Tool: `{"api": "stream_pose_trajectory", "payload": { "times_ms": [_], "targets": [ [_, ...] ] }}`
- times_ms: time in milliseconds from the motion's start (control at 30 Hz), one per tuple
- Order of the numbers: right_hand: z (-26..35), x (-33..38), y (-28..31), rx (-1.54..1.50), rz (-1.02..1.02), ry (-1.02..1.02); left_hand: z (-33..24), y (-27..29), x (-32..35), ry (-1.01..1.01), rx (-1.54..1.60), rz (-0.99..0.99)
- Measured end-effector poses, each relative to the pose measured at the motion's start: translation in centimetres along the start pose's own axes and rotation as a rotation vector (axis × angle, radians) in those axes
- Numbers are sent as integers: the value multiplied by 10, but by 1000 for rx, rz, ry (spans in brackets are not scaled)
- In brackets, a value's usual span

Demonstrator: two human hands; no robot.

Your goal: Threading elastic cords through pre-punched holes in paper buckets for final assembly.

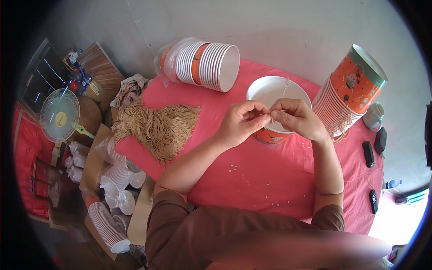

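Observation:
My left hand point(243, 120) and my right hand point(298, 118) meet fingertip to fingertip at the near rim of a paper bucket point(272, 137), white inside and orange outside. Both are closed in a pinch on a thin, light string point(285, 90), which runs over the bucket's mouth to its far rim. The short piece between the fingertips is mostly hidden. To the left, a thick bundle of tan strings point(164, 128) lies spread on the red-covered table point(216, 166).
A tall stack of orange buckets point(355, 81) stands upside down at right, with loose string near its base. Another stack point(207, 65) lies on its side at the back, partly in plastic. Small white bits point(233, 168) dot the cloth. A remote point(373, 201) lies at right; a carton point(101, 148) stands left.

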State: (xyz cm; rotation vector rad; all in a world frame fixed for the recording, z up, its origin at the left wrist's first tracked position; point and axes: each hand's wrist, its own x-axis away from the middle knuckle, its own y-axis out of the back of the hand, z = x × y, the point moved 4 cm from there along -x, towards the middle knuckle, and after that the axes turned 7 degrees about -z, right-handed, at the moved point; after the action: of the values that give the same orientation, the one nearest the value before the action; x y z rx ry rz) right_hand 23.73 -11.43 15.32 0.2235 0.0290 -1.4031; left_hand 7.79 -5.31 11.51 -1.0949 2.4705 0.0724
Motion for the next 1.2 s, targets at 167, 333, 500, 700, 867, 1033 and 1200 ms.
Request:
{"api": "stream_pose_trajectory", "payload": {
  "times_ms": [167,333,500,700,867,1033,1200],
  "targets": [
    [-5,0,-5,112,-71,71,-3,0,0,75,59,36],
    [6,5,-14,286,-192,272,-4,4,-1,60,36,-25],
    [12,8,-16,393,-265,410,-10,4,-4,130,56,3],
    [10,7,-17,469,-271,464,-8,7,-5,275,168,61],
    [8,4,-19,475,-321,585,-3,12,-6,353,233,18],
    [13,6,-21,672,-389,764,0,14,-6,404,312,-25],
    [16,7,-20,711,-409,756,2,15,-6,383,321,-20]
  ]
}}
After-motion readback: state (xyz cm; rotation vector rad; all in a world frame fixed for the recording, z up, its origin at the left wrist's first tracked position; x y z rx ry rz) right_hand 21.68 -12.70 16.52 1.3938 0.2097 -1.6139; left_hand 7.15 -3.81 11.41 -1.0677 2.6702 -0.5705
